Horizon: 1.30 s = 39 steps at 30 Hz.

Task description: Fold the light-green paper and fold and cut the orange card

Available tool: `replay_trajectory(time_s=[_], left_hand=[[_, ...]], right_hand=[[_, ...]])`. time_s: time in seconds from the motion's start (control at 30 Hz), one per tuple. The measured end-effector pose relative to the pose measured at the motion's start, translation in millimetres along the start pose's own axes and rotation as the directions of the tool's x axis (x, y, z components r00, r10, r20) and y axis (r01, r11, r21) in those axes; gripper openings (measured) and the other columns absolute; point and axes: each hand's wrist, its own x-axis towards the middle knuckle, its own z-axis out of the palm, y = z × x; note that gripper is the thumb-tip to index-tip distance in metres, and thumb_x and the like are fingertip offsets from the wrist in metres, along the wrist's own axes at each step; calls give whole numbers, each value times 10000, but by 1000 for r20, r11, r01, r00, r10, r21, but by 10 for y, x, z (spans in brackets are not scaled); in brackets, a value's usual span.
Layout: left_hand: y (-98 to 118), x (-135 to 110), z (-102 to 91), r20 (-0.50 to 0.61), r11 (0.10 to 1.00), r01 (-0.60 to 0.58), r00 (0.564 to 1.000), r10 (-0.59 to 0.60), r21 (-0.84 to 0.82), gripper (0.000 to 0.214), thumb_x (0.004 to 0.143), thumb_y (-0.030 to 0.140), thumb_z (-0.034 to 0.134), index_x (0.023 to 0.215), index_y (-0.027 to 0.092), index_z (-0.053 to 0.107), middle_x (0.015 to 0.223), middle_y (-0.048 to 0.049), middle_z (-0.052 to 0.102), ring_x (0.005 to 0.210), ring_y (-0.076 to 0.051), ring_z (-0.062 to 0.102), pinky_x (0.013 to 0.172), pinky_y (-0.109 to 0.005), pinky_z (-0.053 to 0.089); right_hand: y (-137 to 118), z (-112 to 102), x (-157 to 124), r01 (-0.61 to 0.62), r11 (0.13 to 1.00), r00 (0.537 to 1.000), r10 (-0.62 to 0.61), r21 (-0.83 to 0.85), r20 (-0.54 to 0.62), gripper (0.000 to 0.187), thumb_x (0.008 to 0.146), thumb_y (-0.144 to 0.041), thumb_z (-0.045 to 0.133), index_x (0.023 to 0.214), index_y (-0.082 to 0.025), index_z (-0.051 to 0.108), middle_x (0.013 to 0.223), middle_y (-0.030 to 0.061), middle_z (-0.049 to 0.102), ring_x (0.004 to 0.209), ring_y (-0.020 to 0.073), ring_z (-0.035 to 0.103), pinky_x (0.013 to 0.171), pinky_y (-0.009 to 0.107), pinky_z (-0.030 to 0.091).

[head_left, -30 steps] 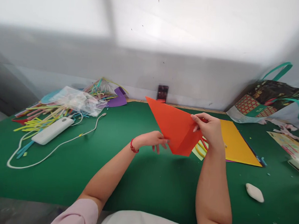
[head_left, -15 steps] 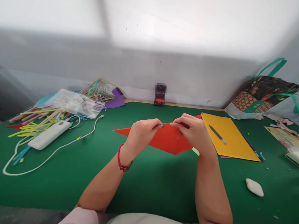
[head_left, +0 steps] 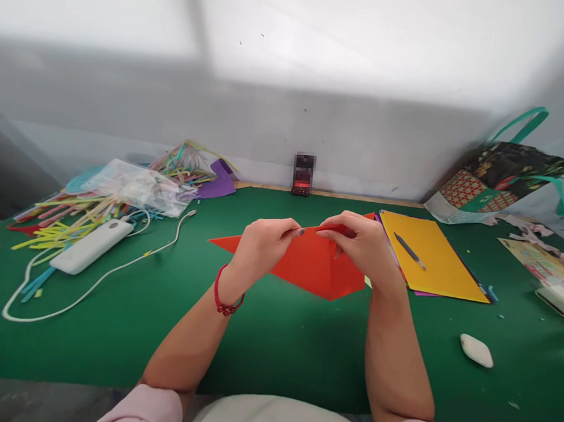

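Note:
A folded sheet of red paper [head_left: 314,267] is held up over the green table, its long point reaching out to the left and its lower edge coming to a corner. My left hand [head_left: 268,245] pinches the top edge near the middle between thumb and finger; a red beaded bracelet [head_left: 225,309] circles that wrist. Close beside it, my right hand [head_left: 359,244] also grips the top edge, fingers and thumb closed on the paper. Part of the paper's right side is hidden behind my right hand.
On the right lie yellow paper sheets [head_left: 444,259] with a pen [head_left: 409,250], a white case [head_left: 476,350] and a patterned bag [head_left: 498,180]. Leftward are a white power bank [head_left: 91,247] with its cable, and coloured paper strips [head_left: 55,238]. A phone [head_left: 303,174] leans on the wall.
Both hands keep their pinch on the red paper. My left hand has shifted slightly left, and more of the paper's lower face shows. The whole view has moved a little.

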Motion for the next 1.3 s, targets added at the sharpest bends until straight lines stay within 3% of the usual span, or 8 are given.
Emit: replay_trajectory(time_s=[0.63, 0.97, 1.07, 1.1, 1.2, 1.3], left_hand=[[-5, 11, 49, 13, 999, 17, 1000, -17, 46, 243, 887, 256, 461, 756, 216, 662, 642, 13, 643, 554, -111, 512, 511, -229, 285], [-83, 21, 190, 210, 985, -88, 976, 55, 152, 275, 922, 283, 379, 771, 208, 596, 589, 6, 565, 486, -120, 441, 492, -244, 227], [-106, 63, 200, 107, 1000, -27, 994, 26, 7, 261, 906, 239, 382, 724, 199, 565, 560, 25, 501, 492, -103, 387, 504, -235, 244], [-117, 80, 188, 46, 998, 11, 999, -8, -59, 253, 900, 236, 388, 713, 195, 553, 551, 33, 472, 497, -98, 367, 508, -231, 250], [-177, 134, 141, -146, 953, 114, 976, -160, -281, 263, 898, 293, 409, 682, 185, 512, 547, 42, 387, 515, -94, 319, 506, -225, 254], [-277, 174, 129, -264, 844, 130, 916, -304, -520, 338, 890, 418, 441, 646, 184, 464, 583, 34, 365, 545, -98, 323, 508, -222, 271]], right_hand=[[69, 21, 25, -21, 1000, 1000, 22, -17, 13, 210, 809, -392, 617, 702, -211, 628, 685, -1, 618, 456, 107, 531, 512, 274, 430], [75, 76, 37, 56, 985, 997, -48, -161, 52, 161, 840, -276, 581, 698, -222, 636, 707, 13, 619, 554, 133, 540, 530, 274, 405], [49, 115, 49, 116, 984, 987, -130, -135, -96, 133, 858, -321, 567, 936, -264, 658, 964, 50, 649, 707, 170, 614, 629, 298, 477], [43, 120, 56, 137, 981, 970, -160, -134, -184, 224, 850, -343, 580, 1061, -287, 627, 1105, 67, 620, 820, 198, 628, 680, 316, 496], [95, 106, 89, 135, 982, 867, -180, -130, -465, 569, 806, -403, 630, 1332, -332, 426, 1425, 100, 387, 1105, 271, 552, 816, 389, 502], [284, 75, 153, 59, 998, 759, -60, -24, -648, 771, 764, -457, 661, 1420, -330, 277, 1503, 106, 256, 1257, 292, 438, 935, 445, 452]])
